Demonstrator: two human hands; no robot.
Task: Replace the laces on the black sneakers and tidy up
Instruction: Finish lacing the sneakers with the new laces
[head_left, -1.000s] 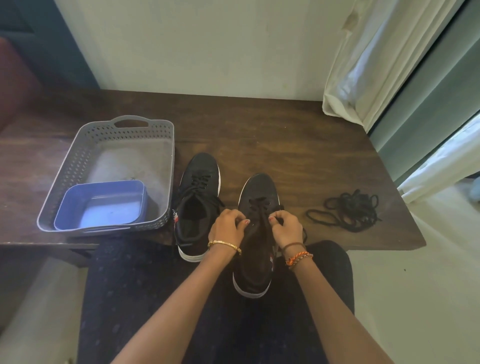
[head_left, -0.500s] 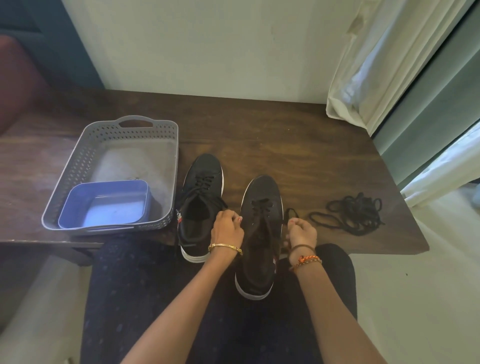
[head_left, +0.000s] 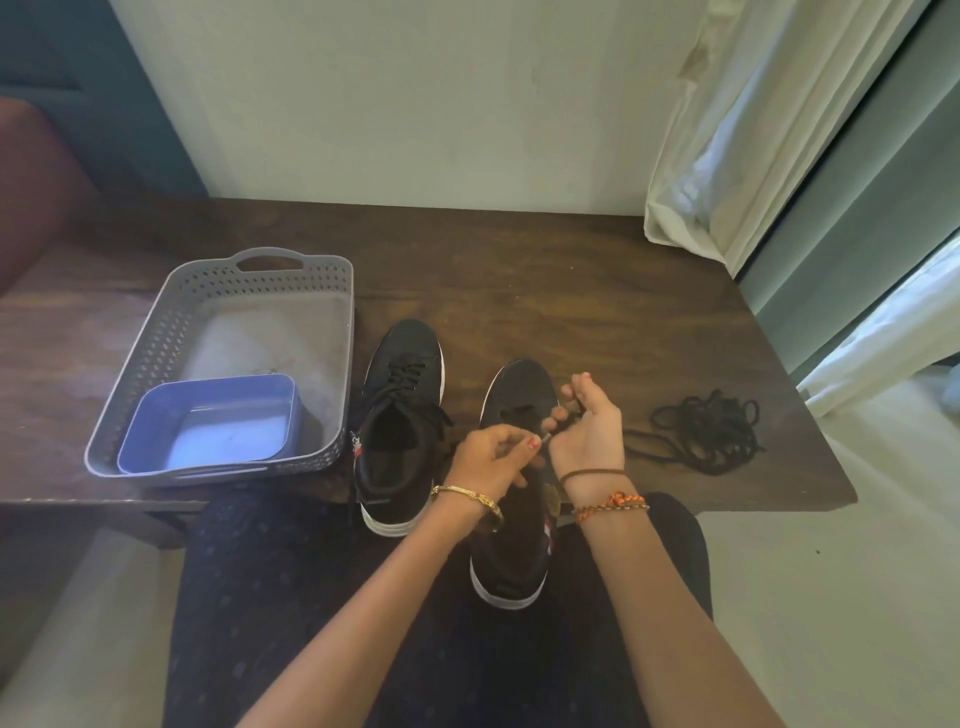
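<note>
Two black sneakers with white soles lie on the dark wooden table. The left sneaker is laced and stands beside the basket. The right sneaker hangs partly over the table's front edge onto my lap. Both hands are over its middle. My left hand pinches the tip of a black lace. My right hand is raised, fingers curled round the same lace just above the shoe. A loose heap of black laces lies on the table to the right.
A grey perforated basket stands at the left with a blue tub in its near corner. A white curtain hangs at the back right above the table corner. My dark trousers fill the foreground.
My right hand has risen from the shoe's right side and moved over its tongue, drawing the lace up. My left hand shifted right to meet it at the lace tip.
</note>
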